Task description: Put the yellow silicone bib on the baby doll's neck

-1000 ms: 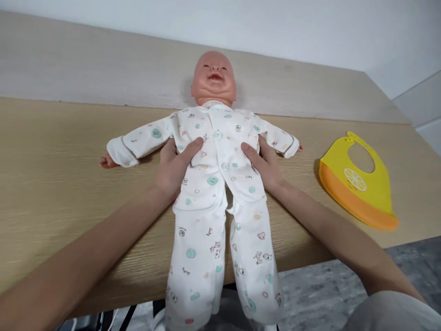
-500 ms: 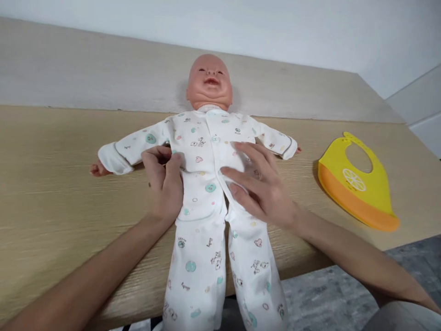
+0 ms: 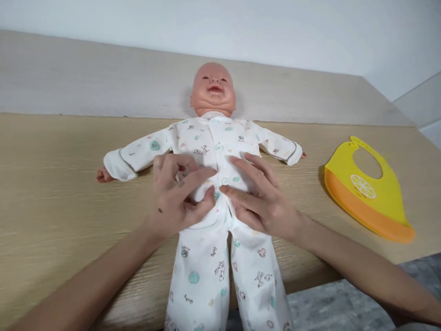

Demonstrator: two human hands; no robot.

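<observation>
A baby doll (image 3: 212, 92) lies on its back on the wooden table (image 3: 51, 184), dressed in a white printed romper (image 3: 206, 142), legs hanging over the near edge. My left hand (image 3: 179, 197) rests on the doll's belly, thumb and forefinger pinching the romper's front near a button (image 3: 224, 181). My right hand (image 3: 258, 197) lies beside it on the belly with fingers stretched toward the same front seam, fingertips touching the cloth.
A yellow and orange silicone bib (image 3: 368, 193) lies on the table to the right. A pale wooden back panel (image 3: 86, 78) rises behind the doll. Grey floor (image 3: 327, 303) shows below the table's near edge.
Both hands left the doll's sides and came together on the middle of its belly. The left hand went from flat to a pinch on the cloth.
</observation>
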